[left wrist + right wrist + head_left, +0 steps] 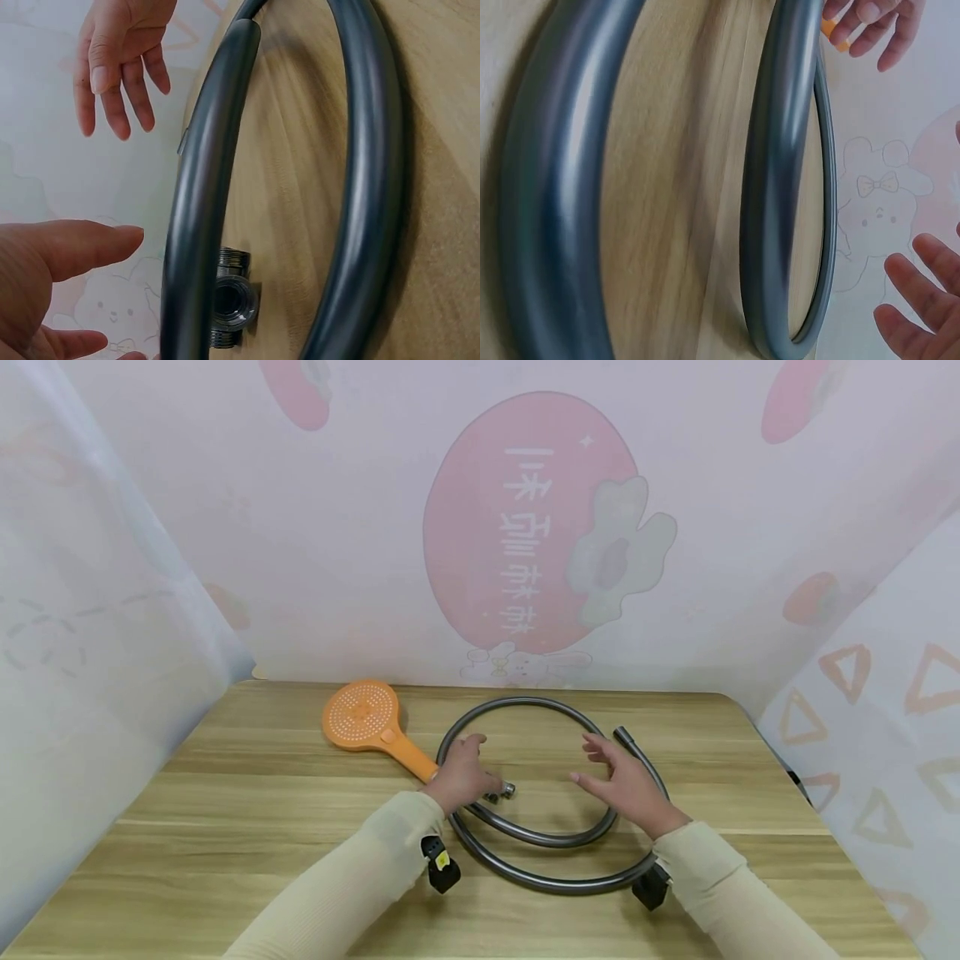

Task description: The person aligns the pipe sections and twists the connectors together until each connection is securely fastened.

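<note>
Hovering above the coiled grey hose (pixel 555 887), my left hand (pixel 459 777) is over its left side and my right hand (pixel 628 781) over its right side, with the fingers of both relaxed and parted. The hose lies on the wooden table (pixel 247 827) below my fingers. Just right of my left hand is a small metal fitting (pixel 508 790); the orange shower head (pixel 362 715) lies beyond, its handle pointing towards this hand.
</note>
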`<state>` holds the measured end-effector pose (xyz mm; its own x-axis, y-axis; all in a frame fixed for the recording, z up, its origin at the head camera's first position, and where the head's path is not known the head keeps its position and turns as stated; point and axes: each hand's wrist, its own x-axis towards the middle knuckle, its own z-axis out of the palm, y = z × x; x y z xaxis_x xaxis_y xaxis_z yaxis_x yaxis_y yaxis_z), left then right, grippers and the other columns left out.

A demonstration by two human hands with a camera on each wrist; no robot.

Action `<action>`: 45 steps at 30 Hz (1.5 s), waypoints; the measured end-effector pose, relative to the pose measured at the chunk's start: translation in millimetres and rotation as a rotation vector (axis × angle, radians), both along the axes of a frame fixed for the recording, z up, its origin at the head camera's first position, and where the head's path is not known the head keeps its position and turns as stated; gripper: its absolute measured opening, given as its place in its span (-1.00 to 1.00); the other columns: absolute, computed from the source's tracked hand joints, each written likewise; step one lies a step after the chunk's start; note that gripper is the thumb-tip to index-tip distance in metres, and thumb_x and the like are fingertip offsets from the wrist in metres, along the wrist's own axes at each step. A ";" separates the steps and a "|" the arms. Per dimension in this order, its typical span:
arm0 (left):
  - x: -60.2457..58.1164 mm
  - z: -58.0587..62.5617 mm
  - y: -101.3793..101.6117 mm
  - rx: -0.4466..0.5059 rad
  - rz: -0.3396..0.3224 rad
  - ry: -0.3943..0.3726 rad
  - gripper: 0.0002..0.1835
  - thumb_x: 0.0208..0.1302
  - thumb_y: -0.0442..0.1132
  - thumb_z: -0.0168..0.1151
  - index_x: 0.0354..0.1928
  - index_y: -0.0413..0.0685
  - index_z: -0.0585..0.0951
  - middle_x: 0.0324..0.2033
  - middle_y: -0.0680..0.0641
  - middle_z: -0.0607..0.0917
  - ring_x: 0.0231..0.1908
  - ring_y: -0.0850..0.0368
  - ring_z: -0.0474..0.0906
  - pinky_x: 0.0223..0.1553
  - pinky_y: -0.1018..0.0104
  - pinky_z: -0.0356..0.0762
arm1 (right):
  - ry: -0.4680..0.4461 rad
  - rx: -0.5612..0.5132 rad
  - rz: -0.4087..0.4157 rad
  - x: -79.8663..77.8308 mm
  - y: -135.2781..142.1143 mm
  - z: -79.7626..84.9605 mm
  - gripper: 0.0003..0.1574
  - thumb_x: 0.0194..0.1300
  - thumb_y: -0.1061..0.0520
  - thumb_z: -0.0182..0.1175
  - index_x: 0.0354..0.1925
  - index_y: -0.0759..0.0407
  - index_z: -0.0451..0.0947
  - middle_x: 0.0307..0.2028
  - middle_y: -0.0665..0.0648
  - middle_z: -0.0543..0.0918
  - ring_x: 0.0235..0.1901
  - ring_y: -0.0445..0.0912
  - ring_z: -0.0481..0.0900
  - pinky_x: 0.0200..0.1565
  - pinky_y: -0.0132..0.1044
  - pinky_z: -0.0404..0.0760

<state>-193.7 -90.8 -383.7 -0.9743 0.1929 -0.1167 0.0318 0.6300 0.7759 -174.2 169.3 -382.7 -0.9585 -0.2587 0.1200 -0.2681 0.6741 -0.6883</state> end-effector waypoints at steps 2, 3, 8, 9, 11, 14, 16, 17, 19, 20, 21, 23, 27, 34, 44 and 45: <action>0.1 -1.4 0.3 0.004 0.005 -0.019 -0.09 -0.03 -0.25 0.49 0.36 -0.29 0.24 0.24 -0.42 0.27 0.09 -0.21 0.38 0.10 -0.04 0.42 | 0.008 0.002 -0.001 -1.6 1.5 -0.1 -0.10 0.28 -0.03 0.29 0.42 0.24 0.16 0.23 0.31 0.44 0.21 0.20 0.42 0.16 0.14 0.41; 0.4 -2.0 0.4 0.007 0.007 -0.028 -0.09 -0.03 -0.25 0.49 0.36 -0.28 0.25 0.22 -0.42 0.28 0.06 -0.20 0.38 0.09 -0.04 0.43 | 0.007 0.003 -0.004 -2.5 2.4 -0.6 -0.10 0.27 -0.02 0.29 0.42 0.24 0.16 0.23 0.31 0.44 0.21 0.20 0.42 0.16 0.15 0.42; 1.1 -4.2 1.0 0.010 0.017 -0.052 -0.10 -0.05 -0.26 0.49 0.36 -0.25 0.26 0.17 -0.38 0.33 0.01 -0.16 0.41 0.04 -0.01 0.46 | -0.003 0.001 -0.011 -7.4 7.9 -1.3 -0.09 0.27 -0.07 0.29 0.42 0.23 0.16 0.25 0.32 0.42 0.22 0.21 0.41 0.14 0.17 0.43; 1.3 -4.1 1.0 0.011 0.017 -0.053 -0.10 -0.05 -0.26 0.49 0.36 -0.24 0.26 0.17 -0.38 0.33 0.02 -0.17 0.41 0.03 -0.01 0.46 | -0.007 0.001 -0.013 -8.2 8.9 -1.2 -0.09 0.28 -0.08 0.28 0.42 0.23 0.15 0.26 0.32 0.42 0.22 0.21 0.40 0.14 0.18 0.43; 1.4 -4.1 1.1 0.015 0.019 -0.058 -0.10 -0.04 -0.26 0.49 0.36 -0.24 0.26 0.17 -0.37 0.34 0.04 -0.18 0.41 0.03 -0.01 0.46 | -0.019 -0.003 -0.011 -9.4 11.0 -0.6 -0.09 0.28 -0.08 0.27 0.42 0.22 0.15 0.27 0.33 0.40 0.24 0.21 0.39 0.15 0.19 0.41; 0.6 -4.2 1.5 0.017 0.020 -0.067 -0.11 -0.03 -0.26 0.48 0.36 -0.23 0.26 0.18 -0.37 0.34 0.05 -0.18 0.41 0.03 -0.01 0.46 | -0.028 -0.005 -0.009 -9.8 13.2 1.9 -0.10 0.30 -0.07 0.26 0.43 0.22 0.13 0.28 0.34 0.38 0.25 0.22 0.37 0.16 0.21 0.39; -0.4 -4.7 2.1 0.017 0.016 -0.066 -0.11 -0.04 -0.26 0.48 0.36 -0.24 0.26 0.19 -0.38 0.33 0.04 -0.18 0.41 0.03 -0.02 0.46 | -0.029 0.000 -0.009 -9.5 14.3 3.6 -0.11 0.31 -0.07 0.25 0.43 0.23 0.13 0.28 0.33 0.38 0.25 0.22 0.37 0.16 0.22 0.39; -0.9 -5.1 2.4 0.016 0.013 -0.065 -0.11 -0.04 -0.26 0.48 0.35 -0.25 0.26 0.19 -0.39 0.33 0.04 -0.18 0.41 0.04 -0.02 0.46 | -0.028 0.003 -0.012 -9.5 14.7 4.4 -0.11 0.31 -0.07 0.25 0.42 0.23 0.13 0.28 0.33 0.39 0.25 0.22 0.37 0.16 0.22 0.38; -1.8 -6.2 2.8 0.022 0.012 -0.066 -0.11 -0.04 -0.27 0.49 0.34 -0.28 0.27 0.20 -0.40 0.33 0.02 -0.17 0.41 0.05 -0.01 0.45 | -0.026 0.004 -0.011 -9.9 15.1 5.7 -0.12 0.32 -0.07 0.24 0.42 0.24 0.14 0.27 0.34 0.39 0.25 0.22 0.36 0.15 0.24 0.38; -2.0 -7.1 2.9 0.028 0.011 -0.068 -0.12 -0.05 -0.28 0.49 0.34 -0.29 0.28 0.20 -0.40 0.33 0.01 -0.16 0.41 0.05 -0.01 0.45 | -0.028 0.004 -0.013 -10.5 15.3 5.6 -0.12 0.31 -0.06 0.25 0.42 0.23 0.14 0.26 0.33 0.39 0.25 0.22 0.36 0.15 0.23 0.38; -2.1 -8.2 2.9 0.034 0.009 -0.071 -0.11 -0.06 -0.29 0.49 0.34 -0.30 0.28 0.21 -0.41 0.34 -0.01 -0.15 0.41 0.05 0.00 0.45 | -0.030 0.003 -0.014 -11.0 15.5 5.8 -0.12 0.31 -0.07 0.25 0.42 0.22 0.14 0.26 0.33 0.40 0.25 0.22 0.36 0.15 0.23 0.39; -2.3 -11.6 3.3 0.030 0.014 -0.075 -0.12 -0.08 -0.30 0.50 0.32 -0.31 0.30 0.19 -0.40 0.36 -0.04 -0.13 0.41 0.03 0.01 0.46 | -0.031 0.005 -0.016 -12.0 15.1 5.9 -0.13 0.31 -0.06 0.25 0.42 0.21 0.15 0.25 0.33 0.40 0.24 0.21 0.37 0.14 0.23 0.40; -3.0 -18.5 4.0 0.012 0.018 -0.075 -0.12 -0.11 -0.31 0.52 0.30 -0.31 0.32 0.15 -0.40 0.39 -0.06 -0.12 0.41 -0.02 0.03 0.48 | -0.038 0.001 -0.022 -13.6 15.5 4.1 -0.14 0.30 -0.05 0.26 0.42 0.20 0.16 0.25 0.32 0.41 0.24 0.21 0.37 0.14 0.22 0.41; -5.6 -23.3 5.5 -0.039 0.017 -0.066 -0.16 -0.14 -0.29 0.54 0.25 -0.29 0.38 0.10 -0.38 0.42 -0.07 -0.12 0.39 -0.02 0.04 0.48 | -0.051 0.002 -0.026 -17.1 20.4 0.8 -0.10 0.31 -0.10 0.24 0.42 0.24 0.13 0.26 0.35 0.39 0.25 0.23 0.36 0.15 0.19 0.42; -5.9 -24.8 8.4 -0.039 0.011 -0.055 -0.18 -0.17 -0.35 0.53 0.23 -0.30 0.40 0.09 -0.39 0.40 -0.16 -0.08 0.40 -0.11 0.11 0.50 | -0.052 0.008 -0.052 -24.5 31.1 -0.2 -0.01 0.30 -0.17 0.23 0.44 0.29 0.09 0.28 0.40 0.35 0.26 0.28 0.34 0.17 0.18 0.41; -6.0 -24.8 8.7 -0.041 0.008 -0.051 -0.19 -0.17 -0.36 0.53 0.22 -0.31 0.40 0.08 -0.39 0.40 -0.17 -0.08 0.40 -0.12 0.11 0.50 | -0.056 0.010 -0.057 -25.4 32.3 -0.6 -0.01 0.30 -0.17 0.23 0.44 0.29 0.08 0.29 0.40 0.35 0.26 0.28 0.33 0.17 0.18 0.40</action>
<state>-199.7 -82.1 -408.5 -0.9683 0.1790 -0.1742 -0.0126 0.6616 0.7498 -199.6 201.6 -383.3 -0.9768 -0.2046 0.0634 -0.1904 0.6938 -0.6945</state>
